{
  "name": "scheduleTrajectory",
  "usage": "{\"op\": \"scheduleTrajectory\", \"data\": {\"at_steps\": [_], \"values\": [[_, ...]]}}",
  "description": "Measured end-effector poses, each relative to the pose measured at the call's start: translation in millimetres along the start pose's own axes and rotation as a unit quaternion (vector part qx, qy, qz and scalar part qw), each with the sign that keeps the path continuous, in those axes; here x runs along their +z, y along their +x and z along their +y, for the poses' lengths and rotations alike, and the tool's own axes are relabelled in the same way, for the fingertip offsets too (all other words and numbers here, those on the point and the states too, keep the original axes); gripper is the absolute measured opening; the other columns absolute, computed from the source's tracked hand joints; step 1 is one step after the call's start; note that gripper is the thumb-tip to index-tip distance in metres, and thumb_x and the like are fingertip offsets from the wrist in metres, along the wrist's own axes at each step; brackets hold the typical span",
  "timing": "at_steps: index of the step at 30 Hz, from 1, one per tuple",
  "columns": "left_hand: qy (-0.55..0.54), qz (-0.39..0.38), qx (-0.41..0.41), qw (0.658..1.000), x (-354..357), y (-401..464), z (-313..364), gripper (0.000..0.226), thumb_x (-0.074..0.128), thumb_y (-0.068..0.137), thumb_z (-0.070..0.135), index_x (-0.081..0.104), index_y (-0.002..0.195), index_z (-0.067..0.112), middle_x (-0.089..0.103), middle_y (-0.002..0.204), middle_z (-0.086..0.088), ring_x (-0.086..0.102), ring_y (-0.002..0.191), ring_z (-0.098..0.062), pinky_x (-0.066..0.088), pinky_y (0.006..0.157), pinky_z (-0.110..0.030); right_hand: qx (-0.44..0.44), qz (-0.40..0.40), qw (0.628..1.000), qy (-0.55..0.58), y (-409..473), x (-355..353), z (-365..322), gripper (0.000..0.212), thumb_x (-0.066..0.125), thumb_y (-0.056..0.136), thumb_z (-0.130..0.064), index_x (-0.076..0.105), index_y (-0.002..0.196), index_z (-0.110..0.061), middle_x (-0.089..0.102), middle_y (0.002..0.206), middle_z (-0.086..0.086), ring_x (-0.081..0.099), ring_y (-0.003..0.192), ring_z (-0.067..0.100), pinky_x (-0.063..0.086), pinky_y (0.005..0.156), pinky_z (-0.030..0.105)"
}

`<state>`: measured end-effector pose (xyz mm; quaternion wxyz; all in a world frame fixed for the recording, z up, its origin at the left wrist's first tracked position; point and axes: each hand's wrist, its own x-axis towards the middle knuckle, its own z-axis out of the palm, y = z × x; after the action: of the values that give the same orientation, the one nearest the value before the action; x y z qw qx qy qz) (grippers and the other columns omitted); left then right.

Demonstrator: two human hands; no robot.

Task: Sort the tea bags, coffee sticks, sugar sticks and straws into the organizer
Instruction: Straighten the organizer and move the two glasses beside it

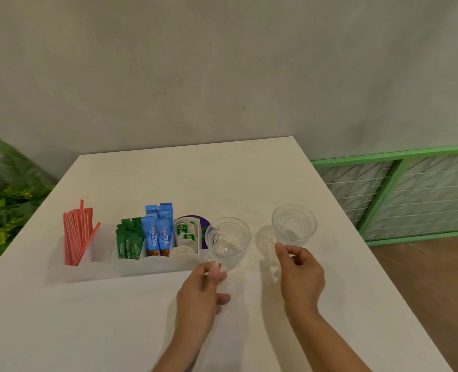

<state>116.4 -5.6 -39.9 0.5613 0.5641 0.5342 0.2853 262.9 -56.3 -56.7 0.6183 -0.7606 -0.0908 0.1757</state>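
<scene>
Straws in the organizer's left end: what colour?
Red with thin white stripes, head view.

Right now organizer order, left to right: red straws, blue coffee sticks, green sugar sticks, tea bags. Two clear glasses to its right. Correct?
Not quite: the middle two are swapped. The head view shows the organizer holding red straws, then green sugar sticks, then blue coffee sticks, then tea bags. The two clear glasses do stand to its right.

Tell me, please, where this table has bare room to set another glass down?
Bare table lies behind the organizer toward the wall, and along the near edge left of the left hand. It is crowded around both glasses and the right hand.
</scene>
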Motion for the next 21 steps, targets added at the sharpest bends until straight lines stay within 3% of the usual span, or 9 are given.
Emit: {"op": "scheduleTrajectory", "data": {"at_steps": [2,5,7,10,14,21], "values": [[-0.001,-0.025,-0.011,1.000,1.1,1.1,0.6,0.018,0.044,0.097,0.032,0.061,0.092,0.028,0.070,0.096,0.005,0.068,0.060,-0.018,0.049,0.056,-0.028,-0.001,-0.017,1.000,-0.013,1.6,-4.7,1.0,0.014,0.066,0.084,-0.037,0.067,0.081,-0.023,0.059,0.062,0.001,0.055,0.058,0.015,0.046,0.062,0.026],[0.012,-0.069,-0.015,0.997,3.9,-0.6,0.6,0.018,0.043,0.096,0.035,0.061,0.097,0.032,0.067,0.101,0.011,0.070,0.065,-0.017,0.051,0.059,-0.026,0.004,-0.050,0.998,-0.022,4.3,-11.0,3.4,0.018,0.058,0.088,-0.040,0.068,0.087,-0.025,0.066,0.065,-0.002,0.060,0.057,0.019,0.054,0.067,0.038],[0.014,-0.080,-0.011,0.997,7.4,-1.2,-1.0,0.017,0.045,0.096,0.036,0.062,0.098,0.034,0.067,0.104,0.013,0.071,0.068,-0.016,0.051,0.062,-0.026,0.003,-0.082,0.996,-0.028,4.4,-15.2,3.7,0.022,0.052,0.092,-0.041,0.065,0.086,-0.024,0.068,0.074,-0.003,0.060,0.055,0.021,0.054,0.061,0.037],[-0.003,-0.064,-0.010,0.998,14.6,-1.7,-2.6,0.017,0.049,0.095,0.031,0.065,0.093,0.031,0.068,0.101,0.011,0.071,0.068,-0.016,0.052,0.059,-0.024,-0.001,-0.120,0.993,-0.017,3.0,-22.0,4.0,0.026,0.045,0.097,-0.036,0.060,0.084,-0.020,0.065,0.082,0.001,0.061,0.057,0.019,0.051,0.054,0.029],[-0.023,-0.038,-0.001,0.999,21.8,-1.4,-2.4,0.016,0.051,0.094,0.029,0.066,0.089,0.030,0.069,0.097,0.009,0.071,0.068,-0.015,0.050,0.057,-0.022,0.000,-0.154,0.988,-0.016,1.3,-26.1,5.8,0.032,0.044,0.097,-0.031,0.058,0.077,-0.012,0.065,0.080,0.006,0.060,0.062,0.018,0.053,0.061,0.032],[-0.031,-0.019,0.002,0.999,26.2,2.9,-1.9,0.017,0.051,0.095,0.028,0.067,0.089,0.030,0.069,0.096,0.009,0.071,0.068,-0.016,0.052,0.056,-0.021,-0.014,-0.174,0.985,-0.016,-6.3,-19.7,8.2,0.031,0.046,0.097,-0.031,0.062,0.077,-0.015,0.067,0.079,0.001,0.059,0.057,0.013,0.050,0.058,0.025]]}}
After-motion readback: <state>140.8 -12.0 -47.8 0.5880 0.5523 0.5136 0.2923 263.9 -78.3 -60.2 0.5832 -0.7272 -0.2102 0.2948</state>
